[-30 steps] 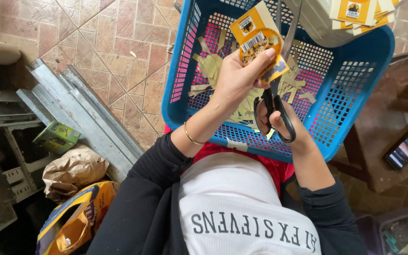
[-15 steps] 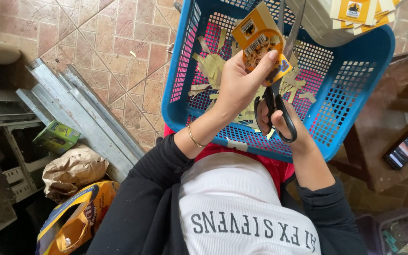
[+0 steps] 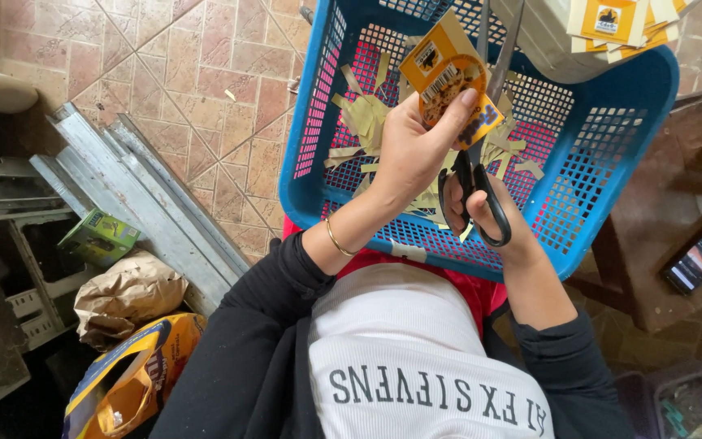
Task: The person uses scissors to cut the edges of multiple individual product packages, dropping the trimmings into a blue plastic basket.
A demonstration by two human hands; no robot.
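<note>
— What's being cut?

— A yellow-orange printed label (image 3: 447, 75), square with a round patch, pinched in the left hand (image 3: 412, 150) over the blue plastic basket (image 3: 306, 138). The right hand (image 3: 493, 213) is closed through the black scissors (image 3: 474, 191), blades up beside it.

— Other packaging?

— Pale paper strips (image 3: 363, 118) in the basket; matching yellow labels (image 3: 619, 23) stacked top right; a green carton (image 3: 99, 236), probably, lying left.
</note>
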